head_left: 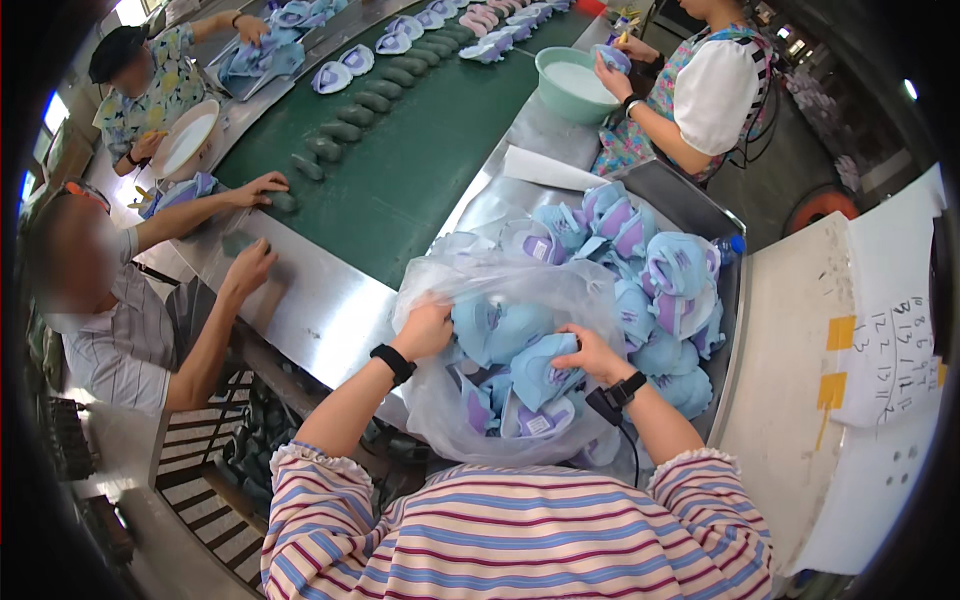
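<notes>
One big clear bag (pixel 428 405) stands open, with a blue shoe top (pixel 540 375) inside its mouth. The left hand (pixel 426 327) looks curled at the bag's left edge; I can't tell how tight, since its fingertips are hidden. The right hand (pixel 592 356) is partly closed, thumb on the shoe top, and seems to pinch its edge. To do this well, I'd hold the bag's mouth wide, grip just one piece, and go gently so nothing bends or catches. The shoe top is light blue, soft and curvy. More, with purple insides, lie in a pile (pixel 685 268) right of the bag.
</notes>
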### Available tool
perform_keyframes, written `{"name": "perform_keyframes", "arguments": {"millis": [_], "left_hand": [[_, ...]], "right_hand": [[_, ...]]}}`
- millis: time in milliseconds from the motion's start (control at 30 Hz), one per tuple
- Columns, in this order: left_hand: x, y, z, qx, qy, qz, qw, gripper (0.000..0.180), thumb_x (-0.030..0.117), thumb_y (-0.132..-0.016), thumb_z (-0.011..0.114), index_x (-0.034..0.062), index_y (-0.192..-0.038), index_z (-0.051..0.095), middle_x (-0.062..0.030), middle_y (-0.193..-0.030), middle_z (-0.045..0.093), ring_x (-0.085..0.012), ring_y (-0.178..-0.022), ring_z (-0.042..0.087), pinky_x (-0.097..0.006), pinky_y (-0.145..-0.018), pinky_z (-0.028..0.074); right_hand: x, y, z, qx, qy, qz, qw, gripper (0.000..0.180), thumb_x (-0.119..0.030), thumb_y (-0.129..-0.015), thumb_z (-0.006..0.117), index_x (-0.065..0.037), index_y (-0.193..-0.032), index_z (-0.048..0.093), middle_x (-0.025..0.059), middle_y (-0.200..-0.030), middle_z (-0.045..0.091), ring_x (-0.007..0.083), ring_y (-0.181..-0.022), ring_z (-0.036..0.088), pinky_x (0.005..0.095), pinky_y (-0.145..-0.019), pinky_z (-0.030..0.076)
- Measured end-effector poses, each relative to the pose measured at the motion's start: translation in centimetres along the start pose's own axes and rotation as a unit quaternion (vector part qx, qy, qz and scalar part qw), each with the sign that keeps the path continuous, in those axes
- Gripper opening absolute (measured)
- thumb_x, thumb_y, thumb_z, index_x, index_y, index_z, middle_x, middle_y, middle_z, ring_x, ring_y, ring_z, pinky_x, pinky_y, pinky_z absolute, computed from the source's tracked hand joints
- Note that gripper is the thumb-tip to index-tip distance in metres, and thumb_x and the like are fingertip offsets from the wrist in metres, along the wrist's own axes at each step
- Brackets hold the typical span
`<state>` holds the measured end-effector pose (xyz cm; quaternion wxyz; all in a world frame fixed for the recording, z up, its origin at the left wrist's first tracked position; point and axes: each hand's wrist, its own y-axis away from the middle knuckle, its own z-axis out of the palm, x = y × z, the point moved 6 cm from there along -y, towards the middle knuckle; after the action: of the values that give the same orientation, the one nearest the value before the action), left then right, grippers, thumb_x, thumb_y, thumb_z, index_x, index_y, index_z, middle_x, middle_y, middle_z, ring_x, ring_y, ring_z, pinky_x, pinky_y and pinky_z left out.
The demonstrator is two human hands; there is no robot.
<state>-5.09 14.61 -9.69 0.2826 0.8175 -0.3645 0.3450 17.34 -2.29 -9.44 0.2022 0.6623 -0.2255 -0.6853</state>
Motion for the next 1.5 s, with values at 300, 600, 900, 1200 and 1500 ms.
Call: {"name": "perform_keyframes", "arguments": {"millis": [300, 600, 900, 1200, 1500], "left_hand": [[2.6, -1.1, 3.5, 0.026, 0.044, -0.087, 0.995, 0.076, 0.058, -0.068, 0.067, -0.0038, -0.111, 0.055, -0.0186, -0.123, 0.047, -0.0342, -0.114, 0.045, -0.047, -0.095, 0.033], [0.6, -0.9, -3.3, 0.131, 0.443, -0.079, 0.884, 0.029, 0.013, -0.083, 0.058, -0.0038, -0.106, 0.059, -0.0056, -0.09, 0.064, -0.0115, -0.079, 0.059, -0.026, -0.068, 0.047], [7.3, 0.8, -1.7, 0.143, 0.404, 0.039, 0.902, 0.023, 0.018, -0.093, 0.054, 0.0031, -0.11, 0.056, -0.001, -0.096, 0.062, -0.0072, -0.084, 0.056, -0.024, -0.074, 0.046], [4.2, 1.8, -4.8, 0.168, 0.592, 0.036, 0.788, 0.032, 0.022, -0.092, 0.057, 0.0041, -0.117, 0.053, -0.0018, -0.104, 0.061, -0.0102, -0.093, 0.056, -0.028, -0.085, 0.044], [13.4, 3.0, -3.8, -0.007, 0.238, 0.238, 0.941, 0.04, 0.013, -0.086, 0.057, -0.0002, -0.122, 0.047, -0.015, -0.134, 0.04, -0.0306, -0.127, 0.034, -0.04, -0.106, 0.024]], "right_hand": [[-4.6, -3.5, 1.5, -0.027, 0.388, -0.143, 0.91, 0.055, -0.018, -0.054, 0.082, -0.015, -0.106, 0.065, 0.0253, -0.135, 0.033, 0.0365, -0.123, 0.039, 0.0396, -0.1, 0.035], [-6.1, -1.3, 0.7, -0.132, -0.082, -0.117, 0.981, 0.039, -0.01, -0.072, 0.071, -0.002, -0.108, 0.059, 0.011, -0.115, 0.053, 0.0203, -0.104, 0.053, 0.0298, -0.083, 0.045], [-7.2, -1.1, 4.1, -0.087, -0.148, -0.184, 0.968, 0.025, -0.012, -0.073, 0.07, 0.002, -0.092, 0.064, 0.0042, -0.13, 0.042, 0.0165, -0.114, 0.045, 0.0289, -0.095, 0.036], [-8.3, 5.3, -0.1, -0.178, -0.494, -0.226, 0.82, 0.055, -0.015, -0.072, 0.069, -0.001, -0.121, 0.049, 0.0151, -0.12, 0.054, 0.0252, -0.102, 0.059, 0.0382, -0.085, 0.051], [-6.2, 2.0, 4.9, -0.025, -0.207, -0.24, 0.948, 0.027, -0.001, -0.058, 0.074, -0.006, -0.073, 0.052, 0.0021, -0.09, 0.057, 0.0132, -0.083, 0.055, 0.0263, -0.073, 0.044]]}}
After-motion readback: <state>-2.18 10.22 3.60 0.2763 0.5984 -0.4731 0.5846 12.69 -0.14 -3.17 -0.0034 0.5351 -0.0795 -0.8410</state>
